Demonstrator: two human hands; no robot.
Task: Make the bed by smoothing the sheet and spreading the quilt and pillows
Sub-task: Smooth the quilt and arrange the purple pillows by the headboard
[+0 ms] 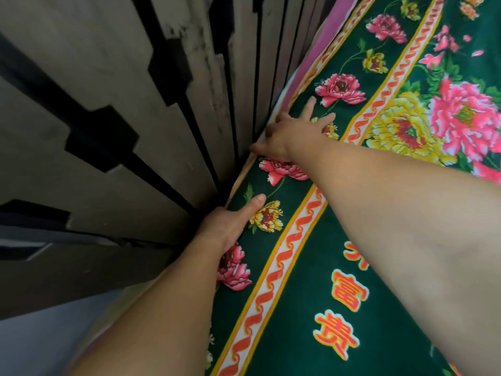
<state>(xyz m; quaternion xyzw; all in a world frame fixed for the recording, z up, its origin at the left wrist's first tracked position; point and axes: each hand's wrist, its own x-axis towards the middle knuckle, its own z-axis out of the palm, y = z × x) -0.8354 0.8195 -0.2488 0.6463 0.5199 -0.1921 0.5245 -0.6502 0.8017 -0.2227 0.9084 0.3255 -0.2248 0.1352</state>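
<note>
Both hands are at the edge of the bed where the dark green flowered sheet point(339, 240) meets the slatted wooden wall point(122, 104). The step in hand looks like the smoothing of the sheet, and more exactly the tucking or flattening of its border along the wall side.

The left hand point(230, 226) lies at the very edge, thumb stretched out flat on the cloth beside a yellow flower; its other fingers drop out of sight into the gap between bed and wall, so whether they are pinching the hem or only pushing it down cannot be told. The right hand point(295, 134) lies farther along the same edge, beyond the left one, palm down with the fingers spread on the cloth and the thumb pointing back along the hem. It presses and grips nothing.

Under both hands and out toward the person's right the sheet lies fairly flat, its orange ribbon border running straight. Past the right hand a strip of purple cloth point(320, 52) shows between the sheet and the wall, which suggests the edge there is not yet covered or tucked.

The next move probably calls for sliding both palms on along the wall edge, drawing the cloth taut. No quilt or pillows are in view, so those steps appear to remain.
</note>
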